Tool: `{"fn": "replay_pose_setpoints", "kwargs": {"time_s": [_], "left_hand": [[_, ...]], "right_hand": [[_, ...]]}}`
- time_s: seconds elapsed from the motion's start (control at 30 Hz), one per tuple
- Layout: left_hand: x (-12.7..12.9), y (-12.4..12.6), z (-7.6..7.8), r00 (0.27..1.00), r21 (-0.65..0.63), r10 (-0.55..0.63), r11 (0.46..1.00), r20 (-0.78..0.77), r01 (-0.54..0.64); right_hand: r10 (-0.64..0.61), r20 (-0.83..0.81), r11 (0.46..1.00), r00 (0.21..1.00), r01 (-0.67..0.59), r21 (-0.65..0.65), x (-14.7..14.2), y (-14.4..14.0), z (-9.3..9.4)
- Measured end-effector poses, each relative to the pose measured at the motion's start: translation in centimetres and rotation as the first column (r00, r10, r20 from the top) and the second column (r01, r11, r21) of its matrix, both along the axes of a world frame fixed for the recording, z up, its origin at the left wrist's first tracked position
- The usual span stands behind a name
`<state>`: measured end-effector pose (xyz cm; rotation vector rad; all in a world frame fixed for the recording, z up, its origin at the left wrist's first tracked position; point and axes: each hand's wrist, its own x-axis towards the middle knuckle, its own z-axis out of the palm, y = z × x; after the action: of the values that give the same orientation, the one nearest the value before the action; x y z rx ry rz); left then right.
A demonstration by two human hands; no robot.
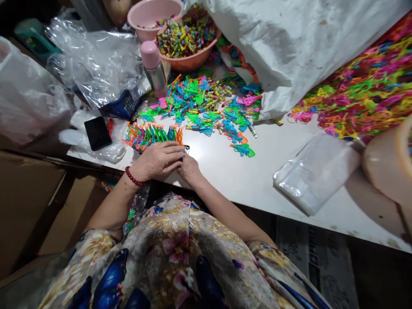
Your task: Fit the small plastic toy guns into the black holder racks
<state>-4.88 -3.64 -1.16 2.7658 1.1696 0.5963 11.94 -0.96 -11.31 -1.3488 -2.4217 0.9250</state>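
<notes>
My left hand (161, 158) lies with its fingers stretched out and together. It rests against the near right edge of a row of small bright plastic toy pieces (154, 135), its fingertips over my right hand. My right hand (189, 168) is curled at the table's near edge, its fingers mostly covered by the left. A dark wire loop (187, 148) shows just above it; whether the fingers grip this wire is hidden. Behind the row spreads a loose heap of plastic toy pieces (193, 94) in green, blue and pink, mixed with short yellow-and-silver ones.
A pink-capped flask (154, 68) stands before an orange bowl (189, 62) of small parts. Left are a phone (98, 133), a blue basket (124, 104) and clear bags (99, 60). Right are a plastic bag stack (317, 171), a tub (388, 159) and a colourful pile (363, 86).
</notes>
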Motion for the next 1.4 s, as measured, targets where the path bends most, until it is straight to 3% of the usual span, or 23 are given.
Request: {"fn": "replay_pose_setpoints", "kwargs": {"time_s": [0.27, 0.4, 0.5, 0.6, 0.7, 0.8, 0.9, 0.93, 1.0, 1.1, 1.23, 1.4], "left_hand": [[0.4, 0.6, -1.0, 0.991, 0.086, 0.13, 0.988, -0.042, -0.126], [0.9, 0.3, -0.9, 0.98, 0.117, 0.157, 0.983, -0.12, -0.143], [1.1, 0.2, -0.8, 0.979, 0.12, 0.15, 0.984, -0.139, -0.133], [1.2, 0.2, -1.0, 0.977, 0.097, 0.161, 0.984, -0.139, -0.149], [1.2, 0.2, -1.4, 0.981, 0.126, 0.16, 0.981, -0.107, -0.147], [1.1, 0.1, -1.5, 0.986, 0.121, 0.148, 0.983, -0.077, -0.138], [1.4, -0.1, -1.3, 0.987, 0.129, 0.15, 0.982, -0.065, -0.141], [1.8, -0.3, -1.1, 0.987, 0.147, 0.153, 0.979, -0.054, -0.144], [2.9, -0.7, -0.8, 0.991, 0.189, 0.135, 0.974, -0.022, -0.128], [5.4, -1.7, -0.7, 0.999, 0.229, 0.042, 0.973, 0.004, -0.042], [8.3, -2.7, -1.6, 0.998, 0.222, -0.07, 0.973, 0.001, 0.068], [8.3, -2.9, -2.6, 1.0, 0.171, -0.029, 0.985, -0.006, 0.03]], "right_hand": [[-0.039, 0.059, 0.998, 0.997, 0.042, -0.048, -0.2, -0.1, 0.7], [-0.105, -0.056, 0.99, 0.993, 0.099, -0.101, -0.6, 0.1, -0.1], [-0.023, -0.177, 0.997, 0.984, 0.008, -0.082, -0.1, 0.5, -0.7], [0.027, -0.298, 0.998, 0.954, -0.045, -0.054, 2.6, 0.8, -0.8], [-0.098, -0.297, 0.993, 0.95, 0.114, 0.038, 8.1, 1.6, -0.5], [-0.331, -0.151, 0.915, 0.931, 0.356, 0.188, 14.8, 4.3, -0.2], [-0.551, -0.058, 0.782, 0.832, 0.54, 0.31, 19.8, 8.6, -0.1], [-0.587, -0.024, 0.761, 0.809, 0.562, 0.326, 20.7, 10.2, -0.2], [-0.627, 0.046, 0.744, 0.778, 0.579, 0.334, 21.6, 13.0, -0.3], [-0.616, 0.166, 0.773, 0.77, 0.551, 0.315, 21.2, 15.6, -0.5], [-0.644, 0.232, 0.754, 0.729, 0.554, 0.353, 20.4, 15.2, -0.3], [-0.708, 0.113, 0.692, 0.697, 0.652, 0.312, 21.3, 11.0, -0.2]]}}
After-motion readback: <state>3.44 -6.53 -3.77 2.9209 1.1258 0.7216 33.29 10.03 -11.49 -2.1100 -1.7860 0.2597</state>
